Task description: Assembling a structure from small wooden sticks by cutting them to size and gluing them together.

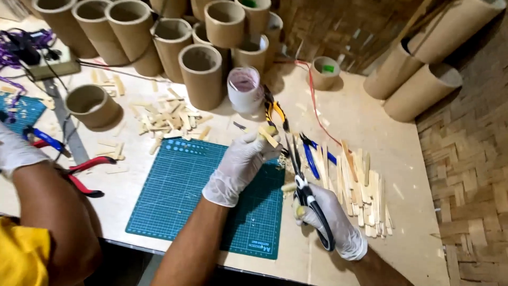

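At the far left, a co-worker's gloved hand (16, 151) and bare forearm rest on the pale worktable (402, 159), near red-handled pliers (84, 172) and blue-handled cutters (45, 139). Stout cardboard tubes (201, 71) stand open-mouthed along the back edge, with a scatter of short cut stick pieces (169, 121) lying in front of them. A teal gridded cutting mat (185, 190) lies at the centre, directly under the work, likely to catch offcuts. Above it the person's left hand (241, 167), in a thin white glove, pinches a short flat wooden stick (269, 136) between fingertips and holds it up toward the blades. The right hand (330, 222), also gloved, is closed through the black handles of long scissors (304, 185), whose blades point up at the stick, slightly parted. Further right, uncut flat sticks (362, 185) lie in a loose row within easy reach, beside blue-handled pliers (315, 153).
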